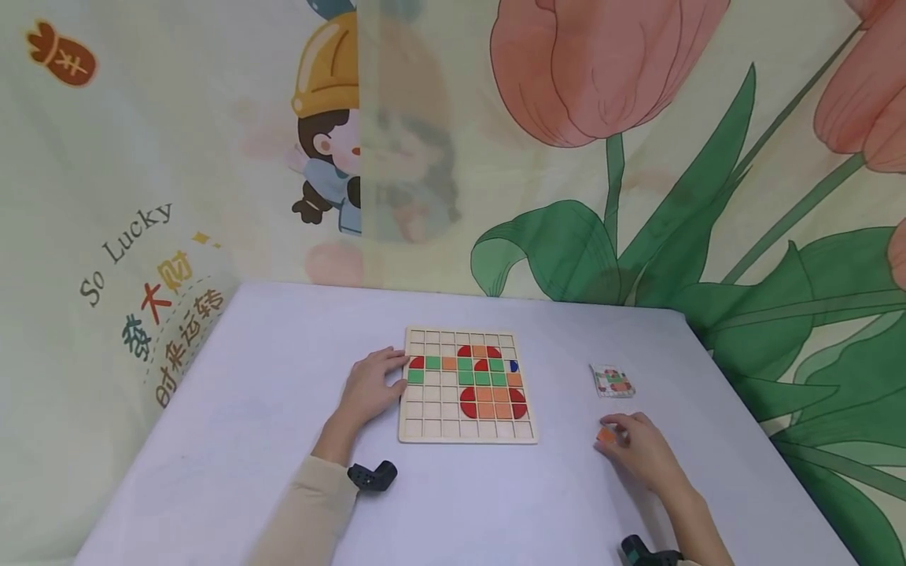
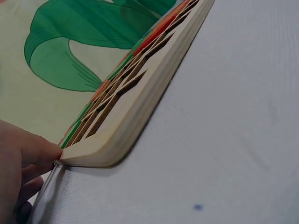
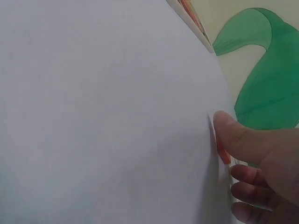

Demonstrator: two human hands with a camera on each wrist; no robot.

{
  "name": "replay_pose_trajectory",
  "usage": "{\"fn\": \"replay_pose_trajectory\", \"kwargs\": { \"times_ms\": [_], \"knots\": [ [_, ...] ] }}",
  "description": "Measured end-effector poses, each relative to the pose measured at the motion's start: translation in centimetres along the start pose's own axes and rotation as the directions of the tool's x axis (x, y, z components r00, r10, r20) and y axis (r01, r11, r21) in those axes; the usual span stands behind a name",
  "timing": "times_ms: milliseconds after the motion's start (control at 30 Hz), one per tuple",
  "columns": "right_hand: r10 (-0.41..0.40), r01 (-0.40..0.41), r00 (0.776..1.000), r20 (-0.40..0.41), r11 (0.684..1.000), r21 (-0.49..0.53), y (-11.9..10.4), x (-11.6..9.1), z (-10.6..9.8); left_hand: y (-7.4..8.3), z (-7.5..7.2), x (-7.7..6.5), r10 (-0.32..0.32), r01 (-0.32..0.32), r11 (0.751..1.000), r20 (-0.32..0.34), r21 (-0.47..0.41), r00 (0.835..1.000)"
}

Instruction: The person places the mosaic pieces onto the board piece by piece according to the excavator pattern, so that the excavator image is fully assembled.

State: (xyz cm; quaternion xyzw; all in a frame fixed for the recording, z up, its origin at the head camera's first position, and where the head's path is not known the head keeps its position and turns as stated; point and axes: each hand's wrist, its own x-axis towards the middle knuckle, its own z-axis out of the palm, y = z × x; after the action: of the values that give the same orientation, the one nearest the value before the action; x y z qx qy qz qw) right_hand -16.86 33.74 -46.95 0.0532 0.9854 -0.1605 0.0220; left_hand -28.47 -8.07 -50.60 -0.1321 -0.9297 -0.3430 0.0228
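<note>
A wooden grid board point(image 1: 430, 429) lies on the table, with red curved, green, orange and blue pieces set in some of its squares. My left hand point(image 1: 370, 384) rests against the board's left side, its fingertips touching the edge. In the left wrist view, a fingertip point(image 2: 52, 152) meets the board's corner. To the right of the board, my right hand point(image 1: 642, 452) pinches an orange square tile point(image 1: 605, 435) between thumb and fingers, low over the table. The tile point(image 3: 223, 150) is partly hidden by the thumb in the right wrist view.
A small picture card point(image 1: 614, 380) with a coloured pattern lies beyond the right hand. White cloth covers the table point(image 1: 481, 503). Behind its far edge hangs a printed curtain point(image 1: 425, 259) with tulips and a cartoon figure.
</note>
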Motion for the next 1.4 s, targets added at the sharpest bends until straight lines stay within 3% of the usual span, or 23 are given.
{"fn": "replay_pose_trajectory", "kwargs": {
  "times_ms": [133,300,567,767,900,1000,1200,1400],
  "knots": [
    [0.022,-0.022,1.0,-0.007,1.0,0.006,1.2,-0.6,0.1,-0.3,0.1,0.0,-0.006,0.006,1.0,-0.004,0.001,1.0],
    [0.045,-0.045,0.999,-0.022,0.999,-0.003,1.1,-0.7,0.2,-0.3,0.2,0.0,0.007,-0.007,1.0,-0.009,-0.008,1.0],
    [0.052,-0.051,0.999,-0.016,0.997,0.058,0.2,-0.1,0.0,-0.2,0.3,0.0,0.01,-0.01,1.0,-0.019,-0.005,1.0],
    [0.074,-0.062,0.995,-0.069,0.985,0.16,-1.4,1.4,0.9,-0.4,0.4,0.0,0.003,-0.003,1.0,-0.011,-0.005,1.0],
    [0.144,-0.107,0.984,-0.109,0.951,0.291,-4.5,2.9,2.0,-0.5,0.5,0.0,0.003,-0.003,1.0,-0.009,-0.001,1.0],
    [0.148,-0.096,0.983,-0.111,0.92,0.379,-8.1,4.1,3.3,-0.5,0.4,0.0,-0.002,0.002,1.0,-0.009,-0.003,1.0],
    [-0.025,0.052,0.997,-0.067,0.899,0.434,-16.6,5.5,5.7,-0.6,0.5,0.0,0.009,-0.01,1.0,-0.02,-0.002,1.0],
    [-0.188,0.17,0.982,0.003,0.898,0.407,-22.5,6.6,7.3,-0.5,0.6,0.0,0.028,-0.028,1.0,-0.018,0.004,0.999]
  ]
}}
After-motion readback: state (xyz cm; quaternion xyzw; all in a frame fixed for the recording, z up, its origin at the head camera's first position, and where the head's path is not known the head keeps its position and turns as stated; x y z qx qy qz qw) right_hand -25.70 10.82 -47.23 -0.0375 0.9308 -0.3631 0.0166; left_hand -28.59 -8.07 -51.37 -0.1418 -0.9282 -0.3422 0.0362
